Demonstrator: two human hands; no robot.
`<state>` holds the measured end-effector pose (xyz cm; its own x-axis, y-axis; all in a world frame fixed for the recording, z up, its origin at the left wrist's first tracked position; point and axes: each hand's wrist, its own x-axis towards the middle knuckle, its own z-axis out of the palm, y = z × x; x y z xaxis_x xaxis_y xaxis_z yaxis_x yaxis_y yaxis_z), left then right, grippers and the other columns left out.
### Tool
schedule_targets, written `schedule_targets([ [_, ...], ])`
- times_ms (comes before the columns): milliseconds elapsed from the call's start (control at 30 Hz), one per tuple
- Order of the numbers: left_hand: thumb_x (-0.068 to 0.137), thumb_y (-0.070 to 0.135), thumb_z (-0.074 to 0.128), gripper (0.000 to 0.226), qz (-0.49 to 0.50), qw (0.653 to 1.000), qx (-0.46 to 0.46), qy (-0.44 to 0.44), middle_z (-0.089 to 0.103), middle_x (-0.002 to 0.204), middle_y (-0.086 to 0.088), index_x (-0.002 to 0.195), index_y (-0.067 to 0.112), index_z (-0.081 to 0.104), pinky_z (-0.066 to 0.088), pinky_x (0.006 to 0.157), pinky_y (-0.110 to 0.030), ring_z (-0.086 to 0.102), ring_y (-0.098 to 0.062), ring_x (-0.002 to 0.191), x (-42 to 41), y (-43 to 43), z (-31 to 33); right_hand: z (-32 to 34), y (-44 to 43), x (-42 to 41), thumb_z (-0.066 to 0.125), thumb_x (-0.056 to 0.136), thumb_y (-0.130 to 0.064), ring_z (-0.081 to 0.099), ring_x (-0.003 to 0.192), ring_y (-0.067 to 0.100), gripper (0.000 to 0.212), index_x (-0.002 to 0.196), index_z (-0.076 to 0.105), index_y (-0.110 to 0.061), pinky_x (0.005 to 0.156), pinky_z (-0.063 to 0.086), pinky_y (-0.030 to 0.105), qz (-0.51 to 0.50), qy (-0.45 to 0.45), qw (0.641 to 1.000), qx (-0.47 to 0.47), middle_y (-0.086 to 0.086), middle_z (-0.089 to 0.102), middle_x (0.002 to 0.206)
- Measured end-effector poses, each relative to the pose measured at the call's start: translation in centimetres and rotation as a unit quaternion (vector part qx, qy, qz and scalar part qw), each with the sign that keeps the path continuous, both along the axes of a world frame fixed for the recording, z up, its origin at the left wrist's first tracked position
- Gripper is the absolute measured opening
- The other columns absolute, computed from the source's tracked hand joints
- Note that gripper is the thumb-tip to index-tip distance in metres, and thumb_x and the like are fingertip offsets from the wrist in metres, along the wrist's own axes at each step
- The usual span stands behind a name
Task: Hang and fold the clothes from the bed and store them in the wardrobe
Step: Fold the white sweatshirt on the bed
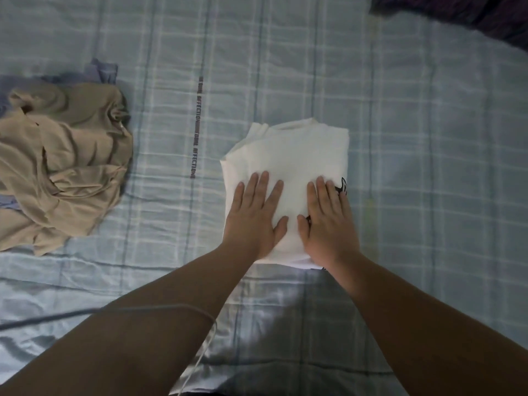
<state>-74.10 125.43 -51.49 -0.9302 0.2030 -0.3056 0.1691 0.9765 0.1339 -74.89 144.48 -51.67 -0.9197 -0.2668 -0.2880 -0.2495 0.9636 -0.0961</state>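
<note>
Forearms [171,324] are extended from the lower edge, left hand [254,215] and right hand [328,221] pressed flat, fingers slightly apart, on the centre folded garment [297,150]; lifting is judged next.

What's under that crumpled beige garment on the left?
A bluish-purple cloth peeks out beneath the beige garment at its far and left edges; the rest is covered.

The black print [341,187] on the folded white shirt [294,155] is mostly hidden under the right hand [328,221], the beige heap [65,167] runs off the left edge and buries most of a lilac cloth [103,71], and the dark fabric [457,12] in the far corner is cut off, too dim to identify.
</note>
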Motion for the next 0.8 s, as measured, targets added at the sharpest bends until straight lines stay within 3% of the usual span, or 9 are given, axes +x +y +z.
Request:
schedule_targets([
  [300,0.096,0.056,0.021,0.077,0.014,0.999,-0.004,-0.032,-0.012,0.164,-0.015,0.158,0.019,-0.004,-0.003,0.121,-0.052,-0.015,-0.03,0.151,-0.8,0.8,0.9,0.9,-0.5,-1.1,0.024,0.096,-0.045,0.0,0.152,0.027,0.072,0.157,0.006,-0.011,0.122,0.005,0.048,-0.01,-0.055,0.998,-0.001,0.01,0.002,0.165],
  [400,0.095,0.056,0.024,0.073,0.021,0.999,0.002,-0.036,0.001,0.165,-0.014,0.158,0.02,0.01,0.0,0.121,-0.052,-0.007,-0.031,0.152,-1.6,0.7,3.1,3.7,-0.6,-3.0,0.033,0.089,-0.045,0.017,0.149,0.026,0.072,0.153,0.025,-0.013,0.12,0.018,0.046,-0.008,-0.067,0.998,-0.007,0.01,0.019,0.162],
  [500,0.097,0.046,0.029,0.065,0.015,0.999,0.013,0.031,0.012,0.164,-0.013,0.155,0.019,0.022,0.006,0.122,-0.053,0.002,-0.032,0.152,-4.2,0.3,4.2,5.6,-0.7,-6.2,0.035,0.088,-0.036,0.036,0.138,0.026,0.058,0.141,0.043,-0.015,0.112,0.032,0.045,-0.024,0.013,0.998,-0.052,0.008,0.042,0.15],
  [567,0.098,0.044,0.029,0.064,0.001,0.999,0.01,0.049,0.007,0.165,-0.014,0.157,0.02,0.018,0.004,0.121,-0.054,-0.001,-0.032,0.152,-7.0,0.1,3.7,5.3,-0.9,-8.2,0.037,0.095,-0.033,0.022,0.147,0.029,0.06,0.151,0.03,-0.014,0.118,0.022,0.049,-0.022,0.043,0.997,-0.059,0.01,0.026,0.159],
  [667,0.1,0.051,0.022,0.065,-0.009,1.0,-0.01,0.022,-0.002,0.165,-0.011,0.158,0.026,0.008,0.0,0.121,-0.054,-0.008,-0.031,0.152,-9.9,-0.4,1.2,2.3,-0.7,-10.4,0.019,0.1,-0.045,-0.003,0.152,0.028,0.066,0.157,0.001,-0.016,0.122,0.005,0.049,0.009,-0.005,1.0,-0.013,0.01,-0.005,0.165],
  [800,0.099,0.056,0.014,0.065,0.006,0.999,-0.011,0.036,-0.004,0.166,-0.007,0.158,0.031,0.004,0.001,0.121,-0.052,-0.012,-0.027,0.151,-9.9,-0.8,-1.7,-1.2,0.1,-10.6,0.017,0.1,-0.049,0.0,0.152,0.029,0.069,0.157,0.001,-0.015,0.122,0.006,0.049,0.01,0.002,1.0,-0.006,0.011,-0.002,0.165],
])
